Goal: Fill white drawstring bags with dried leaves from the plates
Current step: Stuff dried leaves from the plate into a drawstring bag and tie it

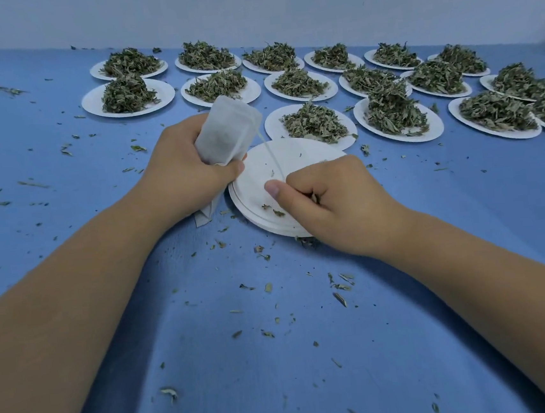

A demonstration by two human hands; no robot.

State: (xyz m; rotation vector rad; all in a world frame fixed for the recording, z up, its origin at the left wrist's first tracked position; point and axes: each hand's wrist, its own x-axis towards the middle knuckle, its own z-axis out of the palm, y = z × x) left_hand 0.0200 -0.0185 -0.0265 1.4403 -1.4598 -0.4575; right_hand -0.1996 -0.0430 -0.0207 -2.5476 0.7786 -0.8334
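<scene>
Head: left hand (181, 171) grips bag (227, 130); right hand (337, 200) pinches drawstring (271, 154).

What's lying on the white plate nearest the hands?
A few leaf crumbs; the drawstring, pinched by the right hand, stretches above. That hand covers part of the plate, hiding anything there.

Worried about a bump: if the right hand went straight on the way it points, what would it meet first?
Probably the left hand gripping the white drawstring bag, across the near-empty plate; depth unclear.
</scene>
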